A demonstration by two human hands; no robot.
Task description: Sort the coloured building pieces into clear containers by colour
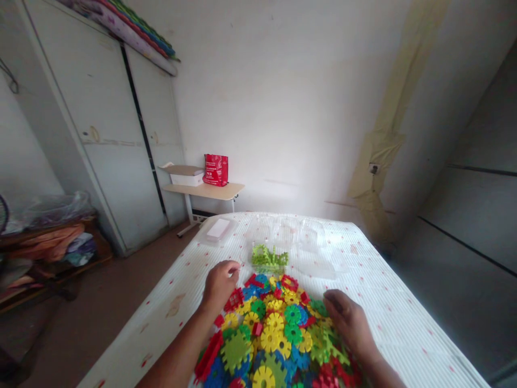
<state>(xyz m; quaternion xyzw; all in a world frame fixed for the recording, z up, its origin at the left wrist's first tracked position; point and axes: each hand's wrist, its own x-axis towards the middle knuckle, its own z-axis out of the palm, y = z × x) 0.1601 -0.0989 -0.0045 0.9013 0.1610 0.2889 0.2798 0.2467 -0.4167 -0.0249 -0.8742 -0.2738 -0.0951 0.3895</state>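
plastic pieces point(269, 339) heaped between loosely curled hands point(220, 282) point(349, 318), hold unclear, tablecloth point(404, 323) showing to both side edges

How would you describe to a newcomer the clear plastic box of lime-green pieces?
On the white tablecloth with red spots, find the large multicoloured pile of plastic pieces. At its far edge stands the clear box. Its toothed lime-green contents set it apart from the clear plastic containers near it.

Head view, forward and down across table point(388, 304)
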